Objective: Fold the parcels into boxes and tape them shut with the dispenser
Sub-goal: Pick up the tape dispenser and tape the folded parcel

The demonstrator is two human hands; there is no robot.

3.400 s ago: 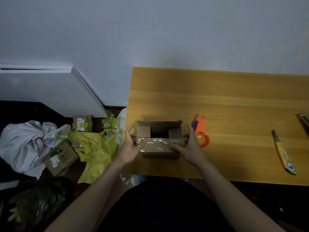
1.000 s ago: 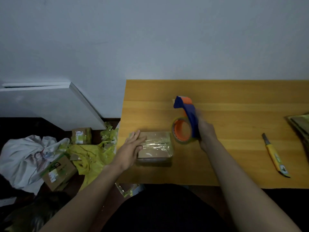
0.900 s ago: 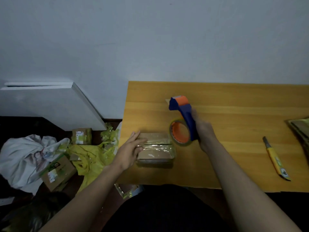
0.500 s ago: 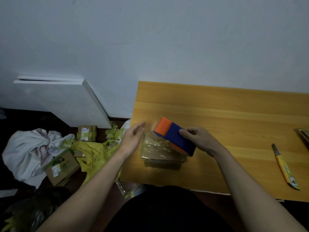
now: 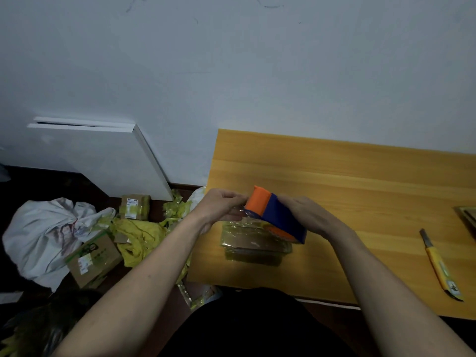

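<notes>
A small cardboard box (image 5: 253, 244) with its flaps down and old clear tape on top sits near the left front of the wooden table (image 5: 360, 197). Just above it my right hand (image 5: 306, 215) grips the orange-and-blue tape dispenser (image 5: 275, 215), tilted with its orange end to the left. My left hand (image 5: 221, 206) is at that orange end, fingers curled and pinching the clear tape end there. The dispenser hides the box's far right corner.
A yellow utility knife (image 5: 439, 266) lies at the table's right front. On the floor to the left are two cardboard parcels (image 5: 92, 258) (image 5: 135, 207), yellow plastic wrapping (image 5: 144, 235), a white bag (image 5: 43, 233) and a white board (image 5: 103, 155) leaning on the wall.
My left hand left the box's side and rose to the dispenser's orange end, pinching the tape. The right hand brought the dispenser from upright on the table to over the box.
</notes>
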